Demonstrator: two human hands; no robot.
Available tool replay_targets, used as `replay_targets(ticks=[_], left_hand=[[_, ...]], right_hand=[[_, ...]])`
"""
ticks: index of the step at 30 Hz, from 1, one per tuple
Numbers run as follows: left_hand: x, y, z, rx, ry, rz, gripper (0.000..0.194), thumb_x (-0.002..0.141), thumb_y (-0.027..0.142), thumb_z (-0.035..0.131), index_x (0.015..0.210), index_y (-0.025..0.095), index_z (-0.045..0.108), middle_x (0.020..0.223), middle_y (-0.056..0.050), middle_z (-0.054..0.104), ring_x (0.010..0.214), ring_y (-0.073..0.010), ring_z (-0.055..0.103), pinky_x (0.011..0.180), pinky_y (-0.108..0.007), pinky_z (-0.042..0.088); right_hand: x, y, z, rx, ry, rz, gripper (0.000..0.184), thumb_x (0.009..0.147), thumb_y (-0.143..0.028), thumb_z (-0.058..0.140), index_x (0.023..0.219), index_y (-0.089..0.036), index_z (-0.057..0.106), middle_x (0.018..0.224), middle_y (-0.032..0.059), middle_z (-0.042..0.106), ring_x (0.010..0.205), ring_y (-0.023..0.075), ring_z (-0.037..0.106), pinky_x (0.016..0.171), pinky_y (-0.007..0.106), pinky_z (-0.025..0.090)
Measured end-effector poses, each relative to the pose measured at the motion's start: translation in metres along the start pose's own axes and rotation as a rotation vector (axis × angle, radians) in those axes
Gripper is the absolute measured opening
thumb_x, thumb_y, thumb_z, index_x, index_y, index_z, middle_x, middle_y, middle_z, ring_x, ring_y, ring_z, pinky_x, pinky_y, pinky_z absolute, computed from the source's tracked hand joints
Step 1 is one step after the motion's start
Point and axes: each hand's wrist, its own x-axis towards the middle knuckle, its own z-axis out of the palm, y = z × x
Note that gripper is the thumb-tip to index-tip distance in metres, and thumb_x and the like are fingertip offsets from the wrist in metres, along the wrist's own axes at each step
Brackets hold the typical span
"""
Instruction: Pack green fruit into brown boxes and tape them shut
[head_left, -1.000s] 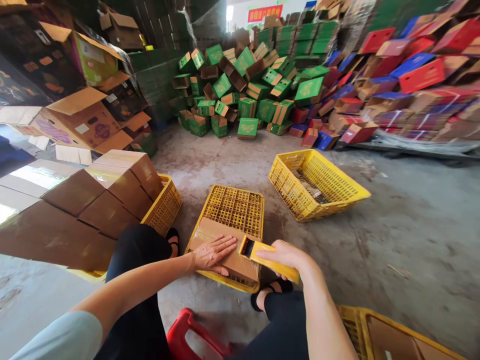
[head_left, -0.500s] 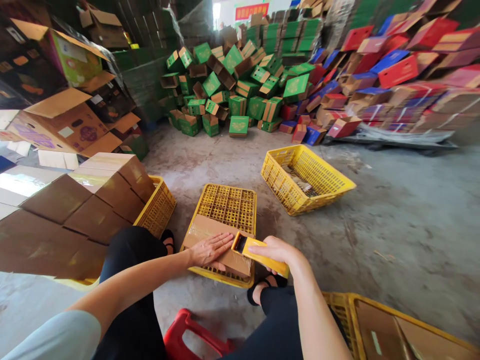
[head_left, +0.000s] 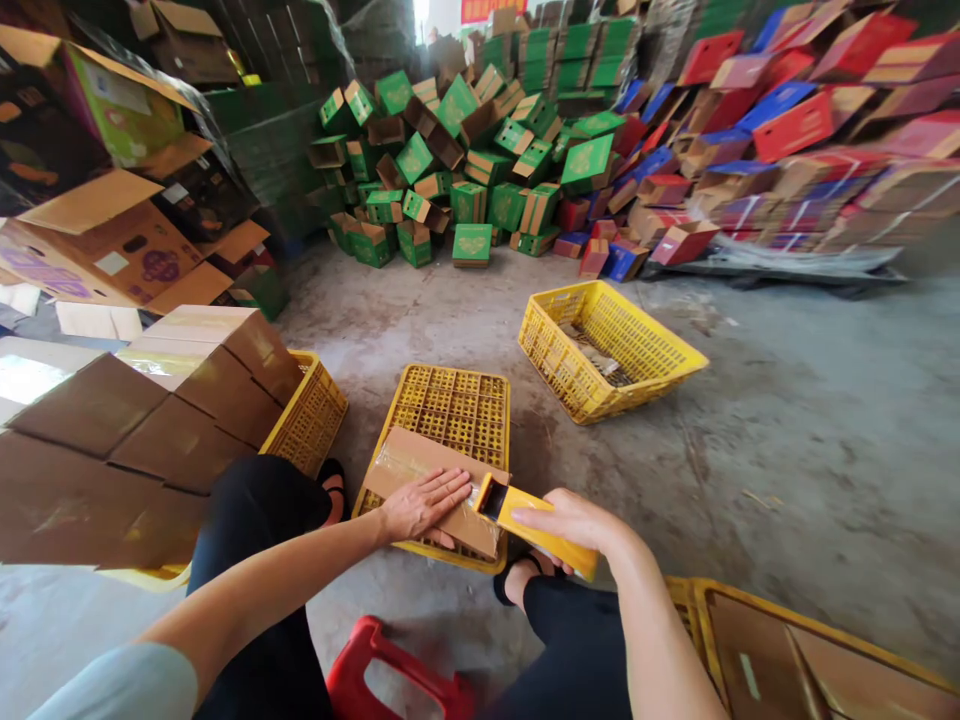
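Note:
A flattish brown cardboard box (head_left: 409, 462) lies on an upturned yellow crate (head_left: 457, 395) between my feet. My left hand (head_left: 429, 505) lies palm down on top of the box, its fingers stretched out and pressing flat. With my right hand (head_left: 559, 525) I grip a yellow tape dispenser (head_left: 517, 508), whose dark front end is at the right end of the box, just beside my left fingertips. Shiny clear tape shows on the box near the dispenser. The underside of the dispenser and part of my right fingers are hidden.
On the left, taped brown boxes (head_left: 176, 420) fill a yellow crate (head_left: 315, 420). Another yellow crate (head_left: 611, 390) stands ahead with scraps inside. At lower right, a crate (head_left: 705, 620) holds cardboard. A red stool (head_left: 367, 650) is below me. Green boxes (head_left: 472, 240) pile up behind.
My right hand has moved the tape dispenser a little to the right, towards the box's end. My left hand stays flat on the box. The view has shifted slightly.

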Motion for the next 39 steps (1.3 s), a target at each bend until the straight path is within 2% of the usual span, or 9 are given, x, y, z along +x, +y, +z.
replay_targets(ticks=[5,9,13,18,23,31,34,39], left_hand=[[0.001,-0.007,-0.004,-0.038,-0.031,0.047,0.104,0.098,0.074,0.048,0.168,0.010,0.006,0.168,-0.024,0.027,0.158,-0.0337,0.026,0.129,-0.050,0.024],[0.001,-0.006,-0.007,-0.052,-0.034,0.047,0.105,0.098,0.075,0.046,0.169,0.012,0.001,0.169,-0.023,0.026,0.159,-0.0340,0.024,0.129,-0.052,0.021],[0.012,0.004,-0.008,-0.067,-0.043,0.036,0.109,0.097,0.078,0.045,0.168,0.010,-0.003,0.170,-0.023,0.023,0.160,-0.0340,0.020,0.130,-0.054,0.016],[0.031,0.019,0.000,-0.064,-0.023,0.070,0.111,0.098,0.074,0.048,0.167,0.005,-0.004,0.168,-0.028,0.021,0.159,-0.0350,0.020,0.129,-0.052,0.024],[0.034,0.014,0.002,-0.033,0.008,0.112,0.111,0.098,0.072,0.050,0.166,0.001,-0.001,0.166,-0.031,0.025,0.158,-0.0360,0.022,0.129,-0.051,0.026],[0.032,0.004,0.006,-0.049,-0.024,0.163,0.107,0.098,0.073,0.051,0.166,0.004,0.008,0.166,-0.028,0.028,0.158,-0.0339,0.023,0.129,-0.048,0.026],[0.029,0.004,0.006,-0.058,-0.018,0.163,0.105,0.099,0.072,0.050,0.167,0.006,0.005,0.167,-0.026,0.027,0.158,-0.0332,0.023,0.129,-0.049,0.025],[0.031,0.014,-0.005,-0.071,-0.073,0.131,0.103,0.099,0.075,0.046,0.169,0.013,0.003,0.171,-0.020,0.020,0.160,-0.0342,0.017,0.131,-0.052,0.017]], right_hand=[[-0.005,0.014,-0.003,0.023,-0.016,0.007,0.043,0.089,-0.065,0.064,0.081,-0.023,0.058,0.061,0.0040,0.069,0.054,0.0205,0.069,0.051,0.028,0.056],[-0.005,0.009,-0.003,-0.003,-0.023,0.025,0.045,0.090,-0.065,0.063,0.077,-0.022,0.059,0.057,0.0047,0.067,0.050,0.0210,0.068,0.049,0.029,0.055],[-0.007,0.004,-0.003,0.002,-0.025,0.020,0.047,0.092,-0.064,0.061,0.071,-0.022,0.058,0.052,0.0034,0.064,0.047,0.0191,0.065,0.049,0.029,0.056],[-0.010,0.004,0.000,0.023,-0.007,0.040,0.044,0.094,-0.061,0.059,0.075,-0.021,0.060,0.052,0.0041,0.064,0.049,0.0208,0.066,0.050,0.031,0.057],[-0.010,0.008,0.005,0.037,0.003,0.024,0.047,0.094,-0.064,0.058,0.075,-0.021,0.061,0.057,0.0056,0.067,0.052,0.0197,0.066,0.049,0.028,0.054],[-0.031,0.042,0.005,0.116,0.013,-0.002,0.050,0.093,-0.066,0.055,0.083,-0.018,0.064,0.061,0.0062,0.068,0.050,0.0191,0.064,0.050,0.029,0.054],[-0.035,0.054,0.005,0.115,0.017,-0.003,0.050,0.093,-0.067,0.056,0.087,-0.018,0.064,0.060,0.0044,0.069,0.050,0.0191,0.065,0.049,0.028,0.053],[-0.030,0.059,0.005,0.107,0.007,-0.040,0.053,0.086,-0.073,0.063,0.082,-0.020,0.061,0.057,0.0015,0.067,0.050,0.0182,0.064,0.050,0.026,0.052]])
